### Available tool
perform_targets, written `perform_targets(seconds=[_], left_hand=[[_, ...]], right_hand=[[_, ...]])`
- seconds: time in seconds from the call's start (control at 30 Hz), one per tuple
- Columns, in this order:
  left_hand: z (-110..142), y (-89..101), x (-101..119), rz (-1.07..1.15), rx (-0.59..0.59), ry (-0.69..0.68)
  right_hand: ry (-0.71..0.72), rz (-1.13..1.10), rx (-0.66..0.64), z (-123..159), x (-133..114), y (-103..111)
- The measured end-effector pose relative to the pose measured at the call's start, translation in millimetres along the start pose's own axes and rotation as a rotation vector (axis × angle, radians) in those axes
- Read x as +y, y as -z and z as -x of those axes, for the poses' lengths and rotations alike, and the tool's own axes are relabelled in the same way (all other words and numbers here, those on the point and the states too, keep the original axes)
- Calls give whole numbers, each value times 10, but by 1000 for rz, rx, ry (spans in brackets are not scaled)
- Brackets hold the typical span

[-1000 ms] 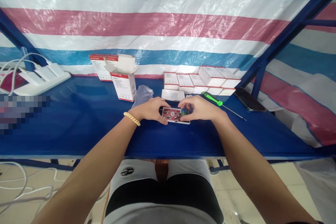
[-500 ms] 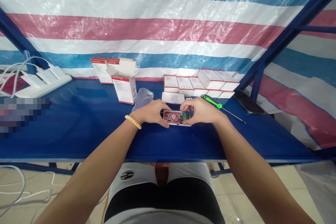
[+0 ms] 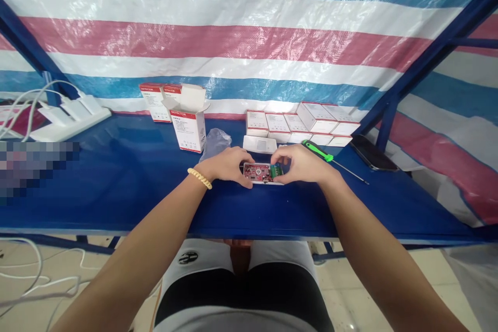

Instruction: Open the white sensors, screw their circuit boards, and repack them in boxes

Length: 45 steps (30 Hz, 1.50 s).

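Observation:
An opened detector housing, white with a red circuit board inside, lies on the blue table in front of me. My left hand grips its left end between thumb and fingers. At the right end, the thumb and fingers of my right hand close around a green block with pale lettering, which sits slightly tilted beside the board. Just behind the housing lies a white detector cover. A crumpled clear plastic bag is behind my left hand.
An open detector box stands at the back left before other boxes. Several white boxes are stacked at the back right. A green-handled screwdriver and a black phone lie right. A power strip with cables is far left.
The view has shifted slightly, moving the scene a little to the right. The green block now looks more tilted in my right hand's fingers. Both hands keep their places on the housing.

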State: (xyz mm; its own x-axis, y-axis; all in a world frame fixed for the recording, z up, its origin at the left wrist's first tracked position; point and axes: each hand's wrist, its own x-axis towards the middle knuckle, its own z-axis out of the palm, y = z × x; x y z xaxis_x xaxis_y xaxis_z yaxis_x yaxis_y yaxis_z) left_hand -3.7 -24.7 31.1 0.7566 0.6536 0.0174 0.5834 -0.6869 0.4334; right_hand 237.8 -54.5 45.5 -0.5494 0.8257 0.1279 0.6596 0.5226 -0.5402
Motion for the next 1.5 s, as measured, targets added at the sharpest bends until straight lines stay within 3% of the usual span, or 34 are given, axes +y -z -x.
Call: perform_targets(seconds=[0.23, 0.6, 0.77, 0.93, 1.17, 1.3, 1.5], left_hand=[[-28, -28, -13, -12, -10, 3], [-25, -37, -20, -35, 13, 27], [-29, -41, -35, -35, 26, 15], [-28, -52, -57, -19, 21, 29], [-17, -35, -40, 17, 3, 7], [-18, -38, -57, 37, -2, 1], [-28, -56, -99, 7, 20, 14]], right_hand=[[9, -34, 118, 25, 46, 10], [-13, 3, -83, -26, 113, 9], [-101, 2, 2, -21, 76, 24], [-24, 11, 39, -4, 14, 34], [-85, -70, 71, 29, 53, 37], [-53, -150, 104, 47, 101, 48], [-44, -77, 56, 35, 127, 64]])
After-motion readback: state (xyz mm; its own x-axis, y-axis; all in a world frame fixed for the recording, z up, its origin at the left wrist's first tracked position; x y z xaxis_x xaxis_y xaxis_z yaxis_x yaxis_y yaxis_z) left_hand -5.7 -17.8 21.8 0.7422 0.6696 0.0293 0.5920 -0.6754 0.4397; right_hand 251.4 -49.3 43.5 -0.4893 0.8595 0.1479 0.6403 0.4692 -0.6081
